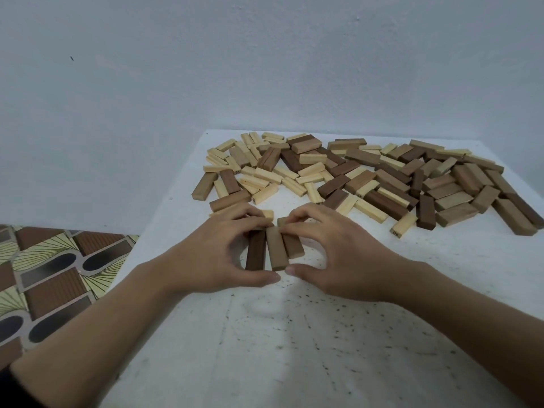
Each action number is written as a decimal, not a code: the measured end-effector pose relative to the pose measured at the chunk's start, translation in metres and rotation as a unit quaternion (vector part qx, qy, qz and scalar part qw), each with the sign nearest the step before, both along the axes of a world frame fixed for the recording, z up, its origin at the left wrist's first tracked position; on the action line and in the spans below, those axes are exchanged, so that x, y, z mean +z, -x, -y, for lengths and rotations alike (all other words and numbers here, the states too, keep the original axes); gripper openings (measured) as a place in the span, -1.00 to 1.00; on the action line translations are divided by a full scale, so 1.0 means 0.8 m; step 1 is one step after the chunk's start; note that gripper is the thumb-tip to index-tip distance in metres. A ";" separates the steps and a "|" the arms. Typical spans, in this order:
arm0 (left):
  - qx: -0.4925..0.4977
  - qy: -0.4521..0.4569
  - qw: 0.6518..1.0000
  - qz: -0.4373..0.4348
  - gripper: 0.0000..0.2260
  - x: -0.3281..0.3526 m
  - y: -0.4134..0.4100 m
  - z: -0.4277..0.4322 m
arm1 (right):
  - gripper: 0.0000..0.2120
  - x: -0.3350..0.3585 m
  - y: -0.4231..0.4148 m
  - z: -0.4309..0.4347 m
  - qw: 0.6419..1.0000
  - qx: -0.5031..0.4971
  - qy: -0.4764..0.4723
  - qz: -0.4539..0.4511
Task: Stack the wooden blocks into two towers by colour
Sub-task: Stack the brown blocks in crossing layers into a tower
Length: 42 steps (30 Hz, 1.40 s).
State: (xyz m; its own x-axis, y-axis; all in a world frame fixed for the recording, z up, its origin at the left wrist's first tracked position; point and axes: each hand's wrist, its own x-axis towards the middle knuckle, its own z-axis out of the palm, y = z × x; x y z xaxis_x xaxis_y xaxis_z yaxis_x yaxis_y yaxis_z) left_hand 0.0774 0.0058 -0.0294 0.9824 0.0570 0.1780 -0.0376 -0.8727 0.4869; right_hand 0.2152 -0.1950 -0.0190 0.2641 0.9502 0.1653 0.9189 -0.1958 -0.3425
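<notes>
Between the two hands, near the front middle of the white table (323, 334), three brown blocks (275, 248) lie flat side by side, touching along their long faces, with their long axes running away from the person. One is dark brown, the middle one paler, the third a mid tan, and their near ends are not level: the middle one juts closest. The left hand (217, 248) cups the row from its side, fingers curled over the far ends and thumb reaching under the near ends; the right hand (332, 248) mirrors it, thumb tip almost meeting the left thumb. Both hands are narrowed around the row, pressing it together rather than lifting it, as far as can be judged. Each hand is about equally near, so squaring the ends looks like the step in hand: a first layer for the brown tower.

Beyond the fingers the loose pile (362, 178) spreads across the back of the table, with pale cream blocks mostly on the left, brown ones thicker to the right, many overlapping at odd angles. All are smooth, plain rectangular sticks with crisp edges. The tabletop is rough and speckled with dark flecks; a patterned floor (53, 278) shows to the left.
</notes>
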 end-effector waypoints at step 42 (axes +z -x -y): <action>0.006 0.042 0.998 -0.050 -0.42 0.020 0.038 -0.011 | -0.46 0.010 0.047 -0.018 0.992 -0.021 0.027 -0.122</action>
State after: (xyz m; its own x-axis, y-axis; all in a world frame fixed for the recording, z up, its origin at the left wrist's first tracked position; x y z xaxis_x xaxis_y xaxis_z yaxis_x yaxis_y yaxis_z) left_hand 0.0471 0.0149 -0.0135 0.9941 0.0803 0.0724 0.0261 -0.8283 0.5597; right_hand 0.1778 -0.1803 -0.0107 0.3301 0.9431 0.0406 0.8006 -0.2570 -0.5412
